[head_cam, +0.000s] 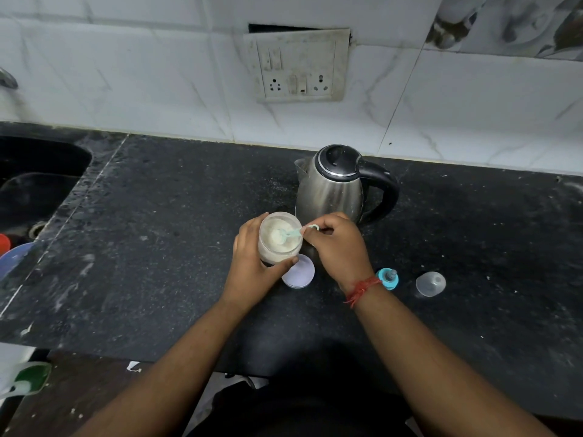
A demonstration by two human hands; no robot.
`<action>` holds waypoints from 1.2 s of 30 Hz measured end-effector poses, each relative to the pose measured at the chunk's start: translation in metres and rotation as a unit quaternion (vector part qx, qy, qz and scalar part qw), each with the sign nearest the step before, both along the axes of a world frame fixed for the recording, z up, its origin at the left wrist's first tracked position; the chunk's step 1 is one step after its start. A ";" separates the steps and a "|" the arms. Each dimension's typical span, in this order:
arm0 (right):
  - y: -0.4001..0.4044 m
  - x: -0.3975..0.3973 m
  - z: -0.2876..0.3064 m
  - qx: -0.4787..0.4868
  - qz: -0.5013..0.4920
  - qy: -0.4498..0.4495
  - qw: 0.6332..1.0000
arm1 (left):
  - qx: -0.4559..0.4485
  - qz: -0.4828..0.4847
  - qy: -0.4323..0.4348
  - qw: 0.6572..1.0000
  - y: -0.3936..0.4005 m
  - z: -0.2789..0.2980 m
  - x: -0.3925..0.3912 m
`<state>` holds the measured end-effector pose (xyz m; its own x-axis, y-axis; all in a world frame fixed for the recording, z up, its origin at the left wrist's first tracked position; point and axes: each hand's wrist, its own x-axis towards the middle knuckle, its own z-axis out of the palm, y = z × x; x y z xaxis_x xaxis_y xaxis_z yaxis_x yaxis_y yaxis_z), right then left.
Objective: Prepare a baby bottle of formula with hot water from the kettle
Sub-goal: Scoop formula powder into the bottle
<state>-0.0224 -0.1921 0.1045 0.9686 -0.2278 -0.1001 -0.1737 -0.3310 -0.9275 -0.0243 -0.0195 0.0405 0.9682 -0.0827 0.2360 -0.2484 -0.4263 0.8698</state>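
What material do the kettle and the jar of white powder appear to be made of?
The silver kettle with black lid and handle: probably brushed stainless steel, given its soft grey reflections; the lid and handle look like glossy black plastic. The clear round jar of white powder, gripped by the left hand: transparent, likely plastic, possibly glass; the powder shows through its wall.

No readable text, brand, no. or sign anywhere in view. Kettle: plain steel body w/ black lid, no logo legible. Powder jar and its lid: no label showing. Socket plate on the wall: switches & sockets only, unmarked, just grime. Bottle cap and teat ring: too small to show any print or scale marks.
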 end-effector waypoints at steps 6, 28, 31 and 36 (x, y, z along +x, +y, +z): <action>0.011 0.004 -0.001 0.259 -0.059 0.108 0.958 | -0.048 0.029 0.057 0.997 0.011 -0.008 0.001; 0.024 0.004 0.000 0.406 -0.130 0.158 0.891 | -0.081 0.049 0.192 0.977 0.052 -0.047 0.003; 0.021 0.002 0.002 0.416 -0.125 0.149 0.888 | -0.080 0.099 0.163 0.978 0.053 -0.037 -0.001; 0.010 0.000 0.013 0.450 -0.124 0.117 0.876 | -0.010 0.074 -0.027 0.997 0.049 -0.002 -0.002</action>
